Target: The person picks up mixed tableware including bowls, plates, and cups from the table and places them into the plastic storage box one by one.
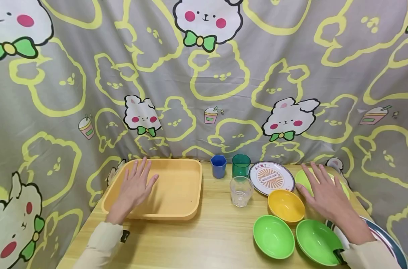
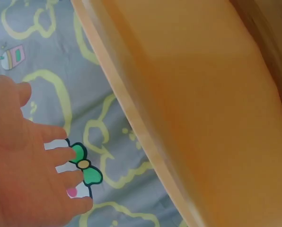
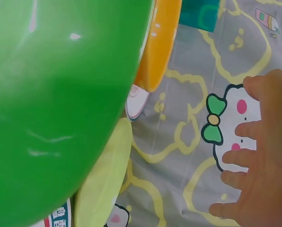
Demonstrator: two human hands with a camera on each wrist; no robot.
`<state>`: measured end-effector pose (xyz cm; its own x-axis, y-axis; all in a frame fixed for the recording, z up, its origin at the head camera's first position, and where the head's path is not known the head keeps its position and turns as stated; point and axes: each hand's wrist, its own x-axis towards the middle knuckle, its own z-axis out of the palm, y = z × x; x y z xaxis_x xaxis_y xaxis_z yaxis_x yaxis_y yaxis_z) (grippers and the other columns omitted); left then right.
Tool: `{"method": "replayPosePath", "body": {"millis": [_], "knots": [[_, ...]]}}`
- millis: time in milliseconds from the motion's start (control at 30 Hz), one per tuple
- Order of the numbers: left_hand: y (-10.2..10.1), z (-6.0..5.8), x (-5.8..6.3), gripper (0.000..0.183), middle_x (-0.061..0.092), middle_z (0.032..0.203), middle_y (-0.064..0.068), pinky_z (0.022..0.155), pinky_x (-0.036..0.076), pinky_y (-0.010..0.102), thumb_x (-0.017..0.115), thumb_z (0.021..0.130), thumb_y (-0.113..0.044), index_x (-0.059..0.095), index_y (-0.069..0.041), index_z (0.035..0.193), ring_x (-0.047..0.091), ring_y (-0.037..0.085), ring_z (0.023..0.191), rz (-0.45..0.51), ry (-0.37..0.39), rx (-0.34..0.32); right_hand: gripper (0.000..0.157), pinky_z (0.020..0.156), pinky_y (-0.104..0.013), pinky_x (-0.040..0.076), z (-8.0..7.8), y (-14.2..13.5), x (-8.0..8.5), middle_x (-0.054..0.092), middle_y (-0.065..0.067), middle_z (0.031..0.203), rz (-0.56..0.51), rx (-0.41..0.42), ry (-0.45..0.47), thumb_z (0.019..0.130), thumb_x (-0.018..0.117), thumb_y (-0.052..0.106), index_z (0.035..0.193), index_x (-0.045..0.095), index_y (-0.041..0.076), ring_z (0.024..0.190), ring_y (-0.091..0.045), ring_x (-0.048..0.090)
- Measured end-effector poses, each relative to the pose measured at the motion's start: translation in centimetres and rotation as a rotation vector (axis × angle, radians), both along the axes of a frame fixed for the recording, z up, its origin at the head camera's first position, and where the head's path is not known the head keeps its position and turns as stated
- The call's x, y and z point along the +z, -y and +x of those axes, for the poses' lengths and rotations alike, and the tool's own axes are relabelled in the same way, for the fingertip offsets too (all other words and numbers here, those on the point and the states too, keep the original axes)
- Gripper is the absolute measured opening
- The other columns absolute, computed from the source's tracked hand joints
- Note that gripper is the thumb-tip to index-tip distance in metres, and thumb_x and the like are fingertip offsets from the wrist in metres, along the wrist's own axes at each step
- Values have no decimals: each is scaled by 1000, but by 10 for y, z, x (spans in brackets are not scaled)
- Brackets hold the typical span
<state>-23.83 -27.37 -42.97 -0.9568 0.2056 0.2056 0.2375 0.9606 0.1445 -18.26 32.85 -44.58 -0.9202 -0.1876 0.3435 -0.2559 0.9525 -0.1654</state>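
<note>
My left hand [image 1: 136,188] hovers palm down over the left side of a yellow-orange rectangular tray [image 1: 177,190], fingers straight and spread. In the left wrist view the same hand [image 2: 32,165] holds nothing beside the tray's long rim [image 2: 145,146]. On the other side, my right hand [image 1: 326,194] is held out above a lime-green plate [image 1: 301,179], its fingers spread too. It covers part of that plate. The right wrist view shows this hand [image 3: 259,161] empty, with a green bowl [image 3: 60,94] filling the near left.
Right of the tray stand a blue cup [image 1: 218,167], a green cup [image 1: 241,166] and a clear glass [image 1: 241,192]. A patterned white plate [image 1: 271,177], a yellow bowl [image 1: 286,205], two green bowls [image 1: 273,237] and a large rimmed plate [image 1: 386,239] lie further right. A patterned curtain [image 1: 177,82] hangs behind.
</note>
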Motion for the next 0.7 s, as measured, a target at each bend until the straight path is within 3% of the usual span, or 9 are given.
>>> {"method": "replayPosePath", "body": {"millis": [267, 433, 700], "knots": [[-14, 7, -5, 73, 17, 169, 20, 120, 7, 69, 33, 109, -53, 26, -4, 162, 10, 45, 154, 39, -15, -34, 65, 114, -73, 18, 7, -15, -3, 28, -37, 156, -20, 9, -89, 106, 52, 37, 157, 34, 1, 141, -57, 27], [-23, 14, -12, 66, 25, 166, 21, 119, 14, 70, 39, 109, -49, 35, -4, 159, 20, 47, 151, 71, -75, -52, 60, 103, -76, 31, 14, -23, -5, 34, -37, 149, -48, -2, -117, 105, 56, 32, 151, 40, -3, 134, -58, 33], [-49, 24, -25, 58, 38, 159, 21, 115, 26, 68, 43, 109, -44, 48, -5, 152, 33, 45, 146, 122, -162, -96, 62, 87, -84, 30, 28, -44, -9, 26, -39, 155, -147, -73, 5, 109, 49, 32, 158, 30, -1, 129, -66, 32]]}}
